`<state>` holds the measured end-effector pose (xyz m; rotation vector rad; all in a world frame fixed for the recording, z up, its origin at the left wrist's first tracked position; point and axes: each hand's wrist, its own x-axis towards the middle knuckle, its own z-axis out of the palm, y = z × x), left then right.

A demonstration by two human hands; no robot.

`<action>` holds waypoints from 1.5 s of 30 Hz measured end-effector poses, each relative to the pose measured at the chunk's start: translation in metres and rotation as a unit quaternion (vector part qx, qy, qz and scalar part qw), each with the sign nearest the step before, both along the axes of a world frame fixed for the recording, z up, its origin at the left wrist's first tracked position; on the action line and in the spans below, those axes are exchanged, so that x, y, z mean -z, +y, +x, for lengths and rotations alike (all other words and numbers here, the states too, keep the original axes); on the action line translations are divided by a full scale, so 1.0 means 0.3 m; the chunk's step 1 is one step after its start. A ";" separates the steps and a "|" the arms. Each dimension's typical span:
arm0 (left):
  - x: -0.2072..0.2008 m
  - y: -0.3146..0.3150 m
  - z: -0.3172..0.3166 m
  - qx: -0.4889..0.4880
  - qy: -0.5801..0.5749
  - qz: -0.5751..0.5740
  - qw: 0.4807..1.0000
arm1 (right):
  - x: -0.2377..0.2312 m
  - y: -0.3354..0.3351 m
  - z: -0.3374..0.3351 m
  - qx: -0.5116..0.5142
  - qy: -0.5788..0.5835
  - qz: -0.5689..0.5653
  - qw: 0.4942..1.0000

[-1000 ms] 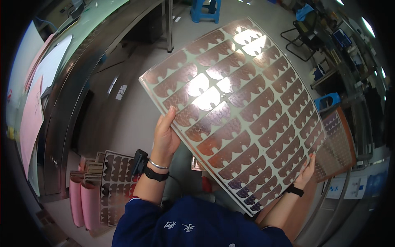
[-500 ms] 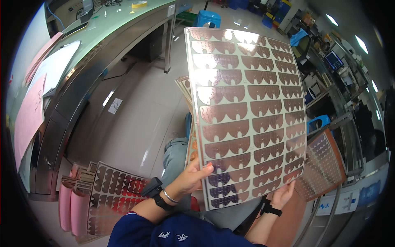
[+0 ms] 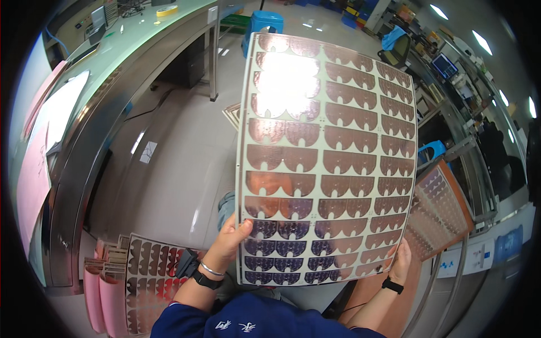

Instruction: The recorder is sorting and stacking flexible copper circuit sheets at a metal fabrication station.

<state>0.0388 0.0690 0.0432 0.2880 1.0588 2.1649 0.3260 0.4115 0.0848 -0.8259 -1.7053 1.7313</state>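
Observation:
A large circuit board panel [image 3: 349,135] stands tilted up in front of me, covered with rows of copper-coloured scalloped shapes on a pale base. Glare whitens its upper left part. My left hand [image 3: 230,236] grips the lower left edge, thumb on the front face and the other fingers behind it. At the lower right edge, my right hand [image 3: 402,262] holds the panel too, its fingers partly hidden by it. A black band is on each wrist, and a silver bangle on the left one.
Lower left, another scalloped panel [image 3: 141,281] stands beside pink sheets [image 3: 107,298] and stacked boards. More panels [image 3: 442,208] lean at the right on a brown board. A glass-topped bench [image 3: 141,34] runs along the left; a blue stool [image 3: 264,23] stands beyond the panel.
The panel has moved a little left and turned to face me more squarely, both hands still on it. The glare has shifted and grown across its upper left.

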 end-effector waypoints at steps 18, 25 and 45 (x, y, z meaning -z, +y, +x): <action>-0.025 -0.044 -0.008 -0.048 -0.001 -0.018 0.999 | 0.025 -0.006 -0.012 -0.031 0.047 0.058 0.997; -0.062 -0.004 -0.073 -0.043 0.038 -0.024 0.998 | 0.032 -0.024 -0.138 -0.057 0.095 -0.022 0.994; -0.076 0.048 -0.184 -0.038 0.033 0.003 0.999 | -0.006 -0.030 -0.241 -0.167 0.261 -0.212 0.927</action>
